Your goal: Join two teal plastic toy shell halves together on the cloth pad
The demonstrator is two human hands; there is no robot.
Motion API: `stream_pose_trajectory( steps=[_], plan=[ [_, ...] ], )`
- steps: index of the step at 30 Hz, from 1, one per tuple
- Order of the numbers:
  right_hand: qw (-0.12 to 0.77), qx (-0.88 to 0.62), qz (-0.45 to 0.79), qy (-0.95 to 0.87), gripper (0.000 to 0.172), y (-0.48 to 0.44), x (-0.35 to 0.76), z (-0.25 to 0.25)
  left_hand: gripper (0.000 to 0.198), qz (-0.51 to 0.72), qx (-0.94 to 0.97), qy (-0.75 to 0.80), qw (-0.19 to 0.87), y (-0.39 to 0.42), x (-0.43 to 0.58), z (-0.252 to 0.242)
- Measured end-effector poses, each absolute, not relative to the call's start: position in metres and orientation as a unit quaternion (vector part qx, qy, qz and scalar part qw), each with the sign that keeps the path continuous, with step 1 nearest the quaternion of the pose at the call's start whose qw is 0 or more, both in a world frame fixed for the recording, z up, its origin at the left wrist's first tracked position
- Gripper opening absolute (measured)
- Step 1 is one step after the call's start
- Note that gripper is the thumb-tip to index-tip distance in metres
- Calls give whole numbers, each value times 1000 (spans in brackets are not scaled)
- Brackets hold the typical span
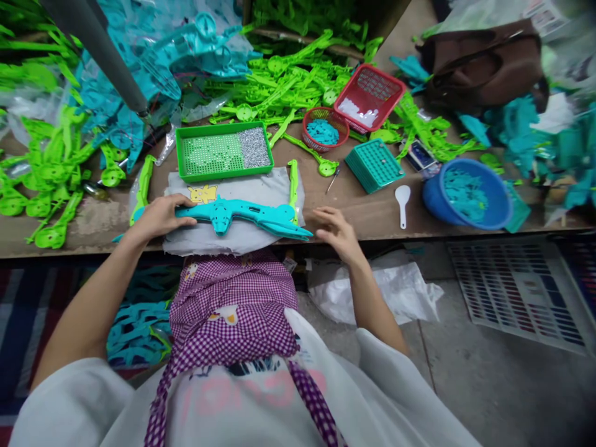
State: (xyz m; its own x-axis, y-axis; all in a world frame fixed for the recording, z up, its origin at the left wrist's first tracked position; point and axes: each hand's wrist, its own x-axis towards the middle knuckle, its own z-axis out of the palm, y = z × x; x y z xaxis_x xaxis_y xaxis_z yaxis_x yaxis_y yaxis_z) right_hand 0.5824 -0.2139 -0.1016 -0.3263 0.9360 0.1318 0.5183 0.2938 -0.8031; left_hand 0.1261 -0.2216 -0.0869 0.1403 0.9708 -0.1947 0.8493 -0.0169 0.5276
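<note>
A long turquoise plastic part (pixel 242 214) lies crosswise on a grey cloth (pixel 278 184) at the table's front edge. My left hand (pixel 161 217) is closed round its left stretch, thumb in front and fingers behind. Just off the part's right end is my right hand (pixel 338 233), fingers apart and holding nothing. Lime-green arms stand up from both ends: one on the right (pixel 293 186), another on the left (pixel 144 183). A yellow cartoon figure (pixel 202 194) shows on the cloth behind the part.
Behind the cloth sits a green tray (pixel 209 171) of small metal pieces. To the right are red baskets (pixel 395 87), a teal stacked rack (pixel 375 164), a screwdriver (pixel 333 180), a white scoop (pixel 403 208) and a blue bowl (pixel 437 208). Green parts (pixel 51 161) pile up left.
</note>
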Motion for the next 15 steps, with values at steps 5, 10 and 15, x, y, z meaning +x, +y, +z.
stream_pose_trajectory(
  steps=[5, 10, 15],
  plan=[
    [295, -435, 213, -824, 37, -231, 497, -79, 48, 80, 715, 649, 246, -223, 131, -85],
    [198, -345, 202, -895, 40, -220, 419, -90, 45, 75, 722, 649, 228, -228, 135, -84],
    [233, -395, 162, -874, 27, -216, 435, -95, 44, 78, 717, 636, 275, -223, 132, -81]
  ],
)
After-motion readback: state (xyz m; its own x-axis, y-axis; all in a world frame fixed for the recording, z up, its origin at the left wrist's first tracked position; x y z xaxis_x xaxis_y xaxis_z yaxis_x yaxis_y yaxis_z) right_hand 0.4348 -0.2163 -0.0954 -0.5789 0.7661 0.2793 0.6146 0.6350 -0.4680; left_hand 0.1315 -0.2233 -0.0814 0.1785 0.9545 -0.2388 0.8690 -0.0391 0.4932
